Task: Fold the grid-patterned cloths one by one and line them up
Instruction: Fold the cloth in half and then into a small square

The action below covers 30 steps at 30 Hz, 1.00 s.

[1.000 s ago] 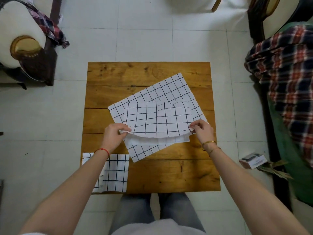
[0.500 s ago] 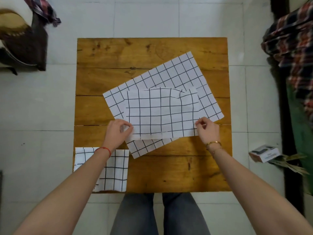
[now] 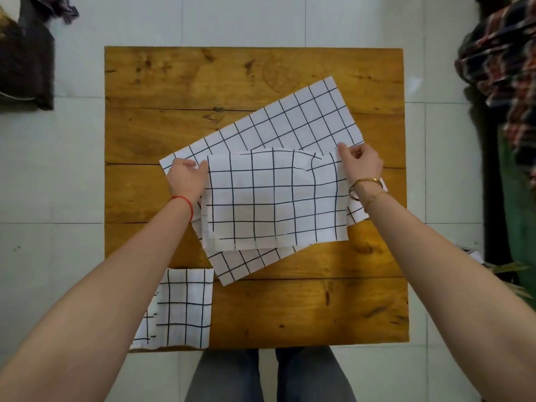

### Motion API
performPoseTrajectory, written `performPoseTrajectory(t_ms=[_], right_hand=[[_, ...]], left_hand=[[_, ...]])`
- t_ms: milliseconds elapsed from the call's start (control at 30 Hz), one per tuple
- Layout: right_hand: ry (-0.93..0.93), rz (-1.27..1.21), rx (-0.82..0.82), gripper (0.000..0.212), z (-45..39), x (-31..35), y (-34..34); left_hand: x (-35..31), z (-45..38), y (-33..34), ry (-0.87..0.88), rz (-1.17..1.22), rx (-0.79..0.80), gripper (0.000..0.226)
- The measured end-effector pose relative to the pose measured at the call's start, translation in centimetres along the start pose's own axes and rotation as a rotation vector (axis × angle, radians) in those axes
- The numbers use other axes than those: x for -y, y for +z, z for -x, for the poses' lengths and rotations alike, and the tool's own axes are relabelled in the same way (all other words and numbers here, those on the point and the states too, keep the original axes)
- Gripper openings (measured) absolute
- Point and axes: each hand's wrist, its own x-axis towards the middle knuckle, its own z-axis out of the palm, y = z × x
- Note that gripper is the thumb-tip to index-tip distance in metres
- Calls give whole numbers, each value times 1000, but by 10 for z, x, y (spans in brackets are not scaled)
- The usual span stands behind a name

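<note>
Wooden table point(image 3: 261, 71): both hands moved to half-folded cloth point(image 3: 275, 198) far corners, fingers apparently pinching.

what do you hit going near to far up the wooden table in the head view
folded cloth at the near left corner → half-folded cloth pinched at its far corners by the left hand and right hand → far corner of the flat cloth underneath → bare table
</note>
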Motion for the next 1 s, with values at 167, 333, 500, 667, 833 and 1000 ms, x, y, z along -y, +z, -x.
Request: performPoseTrajectory(t_ms=[167, 333, 500, 667, 833, 1000], right_hand=[[91, -34, 40, 36, -11, 6, 15], [156, -167, 20, 34, -15, 7, 21], [140, -260, -25, 36, -17, 5, 20], [114, -317, -126, 29, -24, 1, 15], [113, -322, -146, 12, -26, -1, 17], [-171, 32, -263, 31, -17, -5, 20]], left_hand=[[-2, -14, 12, -82, 35, 32, 44], [-9, -17, 19, -109, 208, 31, 41], [-4, -25, 17, -11, 228, 39, 30], [2, -25, 15, 53, 214, 30, 21], [6, -22, 17, 68, 236, 11, 19], [7, -15, 14, 316, 47, -78, 31]])
